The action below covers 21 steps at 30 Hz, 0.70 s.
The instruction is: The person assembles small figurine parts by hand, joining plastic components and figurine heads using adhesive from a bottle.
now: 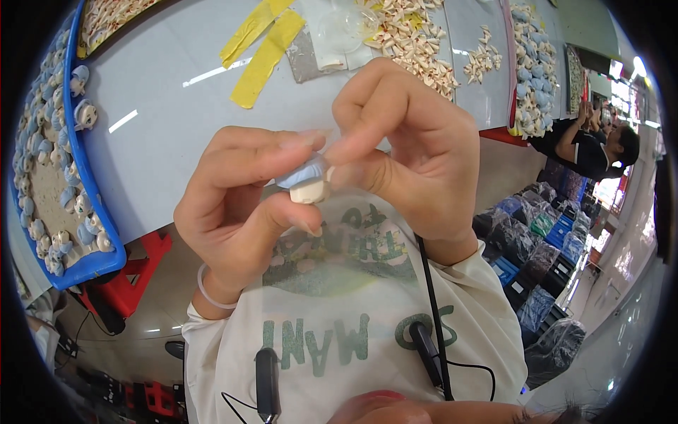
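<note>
My left hand (229, 194) pinches a small figurine piece (308, 186) between thumb and fingers, in front of my chest. The piece has a light blue, ridged top and a cream lower part. Thumb and forefinger of my right hand (427, 134) are closed together at its right side, slightly smeared by motion. Whatever those fingertips hold, if anything, is hidden. Beyond my hands, a heap of small cream pointed parts (417, 53) with dark marks lies on the table.
At the left, a blue tray (116, 258) holds several blue-and-white figurine pieces; two more (85, 113) sit by its rim. Yellow tape strips (267, 60) and a clear round dish (346, 32) lie on the grey table (162, 155). Wrapped crates (537, 265) and another person (597, 152) are at right.
</note>
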Motion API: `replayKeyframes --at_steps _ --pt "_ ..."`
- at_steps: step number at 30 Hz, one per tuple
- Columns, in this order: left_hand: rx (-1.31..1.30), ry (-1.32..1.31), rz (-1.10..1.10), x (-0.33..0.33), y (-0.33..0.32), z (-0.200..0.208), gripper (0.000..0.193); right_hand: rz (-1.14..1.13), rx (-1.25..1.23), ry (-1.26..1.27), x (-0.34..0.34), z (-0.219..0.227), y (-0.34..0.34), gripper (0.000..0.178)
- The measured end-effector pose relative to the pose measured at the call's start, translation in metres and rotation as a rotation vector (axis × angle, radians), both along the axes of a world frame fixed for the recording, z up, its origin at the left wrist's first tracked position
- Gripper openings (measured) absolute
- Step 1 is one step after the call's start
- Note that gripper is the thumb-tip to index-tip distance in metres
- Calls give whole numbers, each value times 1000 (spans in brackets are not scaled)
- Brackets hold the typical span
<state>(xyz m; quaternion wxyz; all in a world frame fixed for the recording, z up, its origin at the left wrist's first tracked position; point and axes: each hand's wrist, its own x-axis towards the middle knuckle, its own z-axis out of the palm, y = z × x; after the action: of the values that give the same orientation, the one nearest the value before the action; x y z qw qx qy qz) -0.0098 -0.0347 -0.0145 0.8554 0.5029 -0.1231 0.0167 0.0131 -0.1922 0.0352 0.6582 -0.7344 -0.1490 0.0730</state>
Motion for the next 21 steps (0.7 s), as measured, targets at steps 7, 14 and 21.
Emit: replayKeyframes --at_steps 7,14,21 --pt "65 -72 31 -11 -3 0 39 -19 75 10 -12 -3 -1 17" --pt "-128 80 -93 -14 -5 3 43 -63 64 -86 -10 0 -9 22" --pt "-30 33 -79 -16 -5 2 42 -36 -38 -104 -14 4 -11 21"
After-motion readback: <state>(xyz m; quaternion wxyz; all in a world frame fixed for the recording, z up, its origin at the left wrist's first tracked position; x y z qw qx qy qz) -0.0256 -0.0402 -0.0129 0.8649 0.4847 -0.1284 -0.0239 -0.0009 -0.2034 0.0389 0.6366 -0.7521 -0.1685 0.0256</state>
